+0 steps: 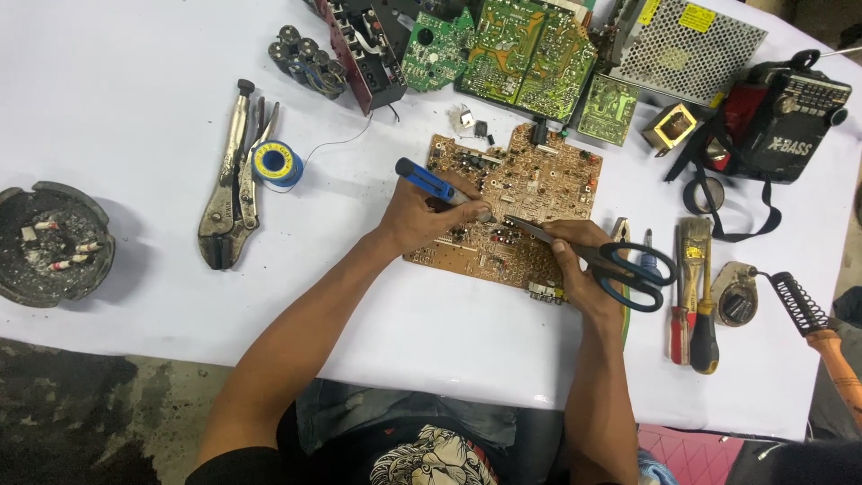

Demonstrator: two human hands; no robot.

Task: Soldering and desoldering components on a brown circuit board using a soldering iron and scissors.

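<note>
A brown circuit board (525,180) lies on the white table (126,117) in front of me. My left hand (415,217) grips a blue-handled soldering iron (431,184), its tip down on the board near the middle. My right hand (579,260) holds black-and-blue scissors (620,265), the closed blades pointing left and meeting the board beside the iron's tip. Both hands rest on the board's near edge.
Locking pliers (224,193) and a blue solder spool (274,163) lie left. A dark ashtray (54,242) sits at far left. Green boards (530,49), a metal mesh box (687,45), a black radio (786,121) stand behind. Brush, screwdrivers (696,305), iron stand (795,301) lie right.
</note>
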